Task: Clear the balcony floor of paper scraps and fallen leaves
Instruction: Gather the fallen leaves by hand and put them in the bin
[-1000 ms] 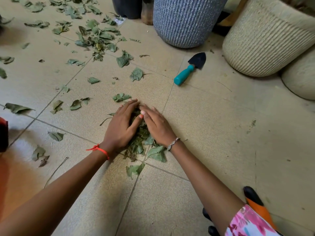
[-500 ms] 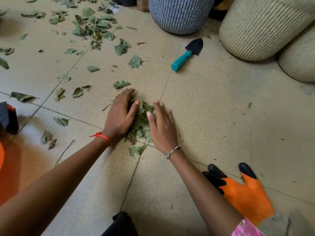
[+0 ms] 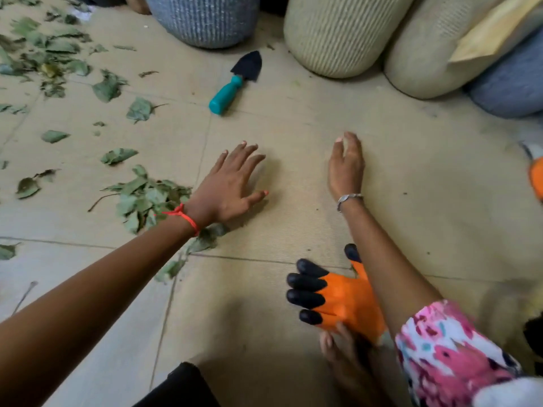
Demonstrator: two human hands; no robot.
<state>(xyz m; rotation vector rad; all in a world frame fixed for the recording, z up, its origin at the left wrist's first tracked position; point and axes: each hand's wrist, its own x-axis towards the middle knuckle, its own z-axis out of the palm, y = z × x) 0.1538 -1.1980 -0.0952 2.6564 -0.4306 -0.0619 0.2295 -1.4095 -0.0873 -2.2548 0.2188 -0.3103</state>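
crumpled dull-green leaves [image 3: 147,198] are lying heaped just left of the left hand [image 3: 226,189], its fingers [image 3: 249,160] spread wide; right hand [image 3: 345,168] is hovering, fingers loose, empty

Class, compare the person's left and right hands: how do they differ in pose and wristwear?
The left hand is palm down with fingers spread; the right hand is turned on edge with fingers together. The left wrist wears a red string, the right wrist a silver bracelet. Both hands hold nothing.
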